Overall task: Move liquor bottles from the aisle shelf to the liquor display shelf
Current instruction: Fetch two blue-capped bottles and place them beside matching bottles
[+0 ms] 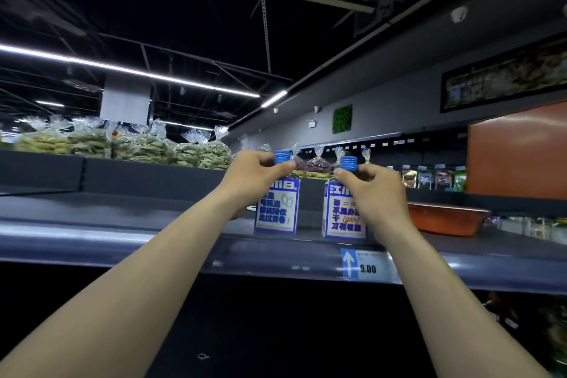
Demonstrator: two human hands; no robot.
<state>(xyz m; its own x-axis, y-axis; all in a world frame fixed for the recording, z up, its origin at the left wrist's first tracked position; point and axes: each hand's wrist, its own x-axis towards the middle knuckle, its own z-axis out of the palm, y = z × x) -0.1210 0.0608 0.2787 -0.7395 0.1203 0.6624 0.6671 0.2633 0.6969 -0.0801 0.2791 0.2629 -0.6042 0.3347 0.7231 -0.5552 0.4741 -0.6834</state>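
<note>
Left hand (256, 173) fingers pinch left bottle (276, 212) neck; right hand (372, 190) fingers pinch right bottle (340, 218) neck. Both bottles upright on shelf (107, 224), near front edge. Risk: narrow neck pinch slips, bottle tips off edge.

Left forearm (147, 261): bare along full visible length, from 7 o'clock corner up to wrist near centre. Broad at frame edge, narrowing steadily toward wrist. Outline smooth, stretched by wide lens.

Left hand (254, 176): bare, knuckles rounded, thumb short and blunt-tipped.

Right forearm (429, 279): bare likewise, from 5 o'clock corner up to wrist on 3 o'clock side of centre. Same taper, slimmer in appearance.

Right hand (372, 190): bare, back of hand smooth, fingers (346, 173) uncovered, tips rounded.

Nails on both hands too blurred to assess.
</note>
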